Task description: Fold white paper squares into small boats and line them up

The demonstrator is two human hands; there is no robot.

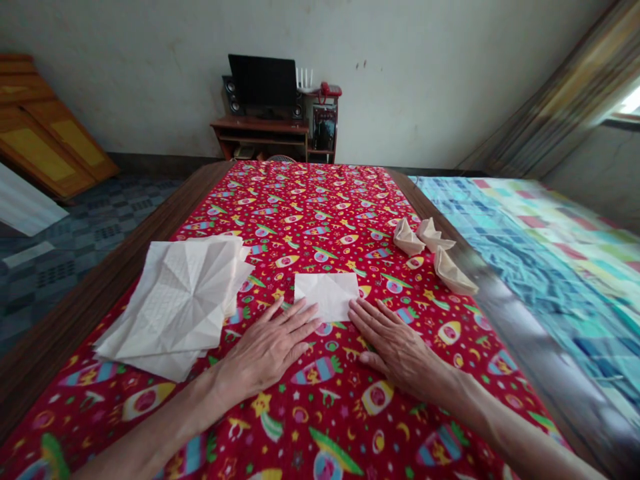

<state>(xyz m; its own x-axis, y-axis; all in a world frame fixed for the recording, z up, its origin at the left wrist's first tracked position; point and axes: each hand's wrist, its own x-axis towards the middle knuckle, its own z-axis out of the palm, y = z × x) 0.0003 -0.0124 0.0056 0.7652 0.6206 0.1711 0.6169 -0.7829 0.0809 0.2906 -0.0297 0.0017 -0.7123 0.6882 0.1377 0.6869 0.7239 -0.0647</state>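
A small folded sheet of white paper lies flat on the red patterned cloth, with crease lines showing faintly. My left hand rests palm down, its fingers spread and their tips on the paper's lower left corner. On the other side, my right hand lies flat with fingertips touching the paper's right edge. Neither hand grips anything. To the left is a stack of creased paper sheets. Several folded paper shapes, among them a paper boat, stand at the right.
The cloth covers a dark wooden table whose edge shows at the right. Beyond it is a bed with a checked cover. A monitor on a small desk stands against the far wall. A wooden cabinet is at the left.
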